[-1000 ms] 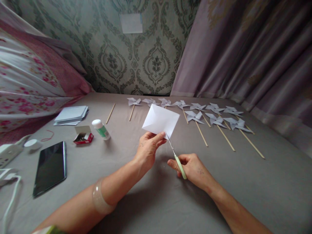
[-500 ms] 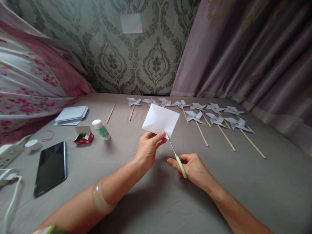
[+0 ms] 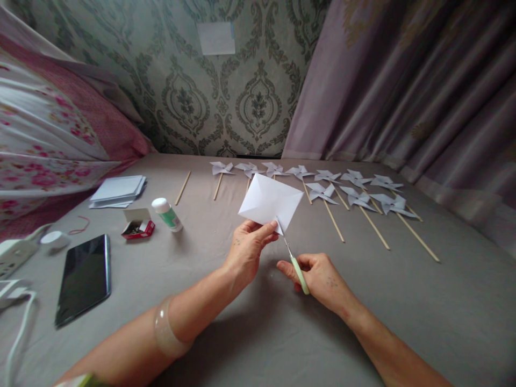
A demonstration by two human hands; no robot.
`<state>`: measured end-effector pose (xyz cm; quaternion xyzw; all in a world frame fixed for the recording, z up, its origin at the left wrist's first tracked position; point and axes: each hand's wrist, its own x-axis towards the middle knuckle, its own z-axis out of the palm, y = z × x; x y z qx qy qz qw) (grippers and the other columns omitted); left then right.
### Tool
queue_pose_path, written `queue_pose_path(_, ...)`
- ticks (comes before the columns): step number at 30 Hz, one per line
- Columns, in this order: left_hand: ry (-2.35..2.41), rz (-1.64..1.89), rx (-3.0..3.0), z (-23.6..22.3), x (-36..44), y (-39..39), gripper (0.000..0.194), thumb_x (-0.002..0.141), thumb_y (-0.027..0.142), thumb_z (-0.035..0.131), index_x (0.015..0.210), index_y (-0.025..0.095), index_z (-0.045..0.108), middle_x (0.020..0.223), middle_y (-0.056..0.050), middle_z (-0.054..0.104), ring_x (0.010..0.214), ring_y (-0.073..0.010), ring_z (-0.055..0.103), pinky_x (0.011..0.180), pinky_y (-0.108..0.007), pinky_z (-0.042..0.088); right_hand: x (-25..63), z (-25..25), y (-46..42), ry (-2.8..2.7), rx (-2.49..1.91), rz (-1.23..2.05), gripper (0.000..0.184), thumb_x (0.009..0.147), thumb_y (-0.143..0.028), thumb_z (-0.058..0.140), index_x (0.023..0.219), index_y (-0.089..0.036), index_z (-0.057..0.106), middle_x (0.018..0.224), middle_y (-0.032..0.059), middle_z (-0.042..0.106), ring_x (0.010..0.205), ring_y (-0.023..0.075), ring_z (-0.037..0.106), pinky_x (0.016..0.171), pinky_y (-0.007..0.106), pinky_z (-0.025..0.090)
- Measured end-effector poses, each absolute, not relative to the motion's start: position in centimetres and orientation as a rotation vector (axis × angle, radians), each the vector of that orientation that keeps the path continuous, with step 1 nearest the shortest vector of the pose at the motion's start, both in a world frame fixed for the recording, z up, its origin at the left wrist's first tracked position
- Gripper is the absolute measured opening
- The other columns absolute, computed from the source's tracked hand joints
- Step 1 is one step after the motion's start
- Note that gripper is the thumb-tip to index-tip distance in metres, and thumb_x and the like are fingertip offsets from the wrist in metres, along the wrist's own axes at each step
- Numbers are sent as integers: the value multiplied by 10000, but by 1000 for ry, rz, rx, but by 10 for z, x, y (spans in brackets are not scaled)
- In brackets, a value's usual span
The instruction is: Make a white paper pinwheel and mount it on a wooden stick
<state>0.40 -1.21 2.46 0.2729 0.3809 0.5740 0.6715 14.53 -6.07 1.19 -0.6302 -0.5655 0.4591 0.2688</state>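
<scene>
Patterned wallpaper at back, grey cloth-covered tbl. below. L hand pinches white paper along its near edge, thumb on top, fingers closed beneath; paper's held up approx. mid-view. R hand is curled round green-handled scissors, exact finger gap can't tell; blades touch paper's near corner beside L thumb. Beyond: 10 pinwheels & 1 bare stick. To L: white-capped tube, small red box, phone, paper stack.
</scene>
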Motion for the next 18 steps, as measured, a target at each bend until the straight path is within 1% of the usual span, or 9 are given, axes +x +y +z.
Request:
queue_pose_path(10,851,1268,607,23,7,-18,267,548,228,845,737,135,680,751,-27,689,668,-116,614,666,-255,475,144,12,-62,-1514,-1684,1192,500,667,-629,631,505,-180,484,457,-33,450,447,81,349,446,244,256)
queue_pose_path(18,847,1269,610,23,7,-16,270,557,226,843,737,125,668,749,-25,689,669,-112,620,660,-244,483,146,10,-62,-1548,-1700,1153,522,676,-648,610,496,-177,472,465,-34,434,458,84,350,458,249,244)
